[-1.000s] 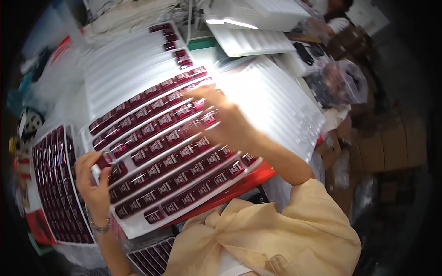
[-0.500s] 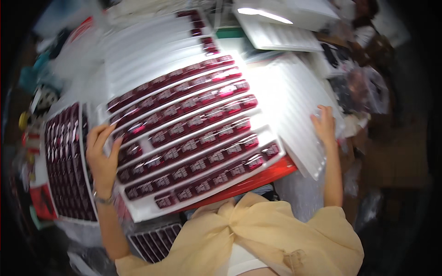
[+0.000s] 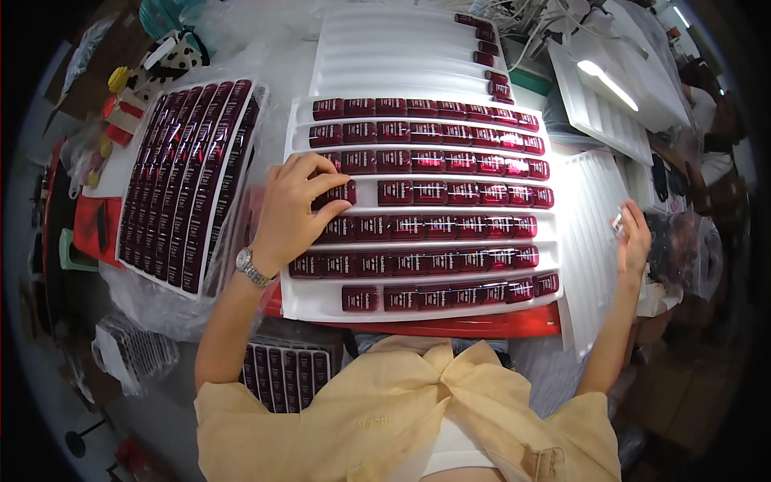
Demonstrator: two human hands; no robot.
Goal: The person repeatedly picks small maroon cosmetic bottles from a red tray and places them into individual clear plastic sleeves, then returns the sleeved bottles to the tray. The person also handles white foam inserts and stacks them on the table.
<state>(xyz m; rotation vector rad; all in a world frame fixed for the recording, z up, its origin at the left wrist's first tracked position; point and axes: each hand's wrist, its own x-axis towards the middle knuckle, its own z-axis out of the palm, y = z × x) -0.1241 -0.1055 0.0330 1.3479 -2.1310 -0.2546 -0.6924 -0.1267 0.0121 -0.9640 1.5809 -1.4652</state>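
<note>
My left hand (image 3: 293, 209), with a metal-banded watch at its wrist, reaches over the left side of a white ribbed tray (image 3: 321, 304). Its thumb and fingers pinch a small dark red bottle (image 3: 347, 193) at the left end of the fourth row. A gap parts this bottle from the others in that row. Several rows of like glossy bottles with pale print lie in the tray. On the right, my right hand (image 3: 634, 241) is closed on a small whitish object (image 3: 618, 223), too small to name, beside a bare ribbed white tray (image 3: 590, 209).
A filled tray (image 3: 181, 185) of dark red bottles leans at the left. Behind, another white tray (image 3: 385, 52) has a few bottles at its right end. A lamp (image 3: 608, 84) and cables are at back right. Another filled tray (image 3: 285, 373) sits below the red table edge (image 3: 434, 328).
The view has turned, and the trays now appear straighter. My left hand has come in from the tray's edge onto the bottle. My right hand's fingers have closed on a small whitish object.
</note>
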